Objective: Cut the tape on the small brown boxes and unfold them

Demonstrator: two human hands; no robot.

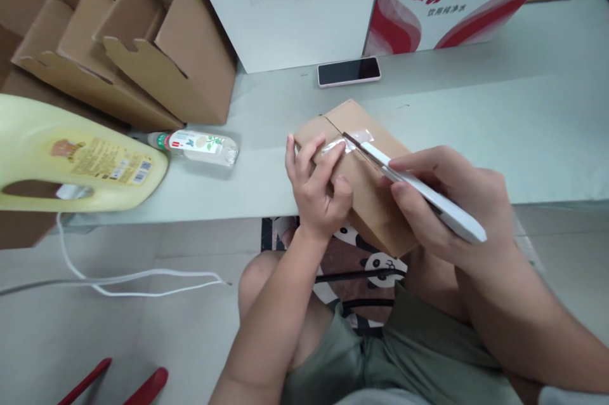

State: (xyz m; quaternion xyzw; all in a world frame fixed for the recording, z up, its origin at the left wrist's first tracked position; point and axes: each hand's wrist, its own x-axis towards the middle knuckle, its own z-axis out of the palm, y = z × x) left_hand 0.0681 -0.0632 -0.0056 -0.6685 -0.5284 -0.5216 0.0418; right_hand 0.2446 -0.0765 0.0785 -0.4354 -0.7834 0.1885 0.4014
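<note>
Right hand (457,202) had its grip closed around a white-handled utility knife (423,192), fingers and thumb along the handle sides, blade pointing away from the body. Pen-like hold, probably for fine control of the tip. The tip met the clear tape (364,136) across the seam on top of a small brown cardboard box (366,170).

Left hand (318,183) wasn't wrapped around anything: grip fairly wide, fingers spread on the box top, likely bracing it against the blade's push. Fingertips sat close to the blade, so a slip could nick them.

Box lay skewed at the front edge of the tabletop (537,138), its near end over the lap; presumably kept there for reach. Phone (349,72) lay flat behind it, screen dark, out of the way.

Labels: white-and-red carton (457,5) at the back read 饮用纯净水 (purified drinking water); big red characters above were too stylised to call. Yellow jug (109,164), on its side, carried a barcode and print too small to read. Clear bottle (195,146), also lying down, had a white label with green leaves; brand not legible.
</note>
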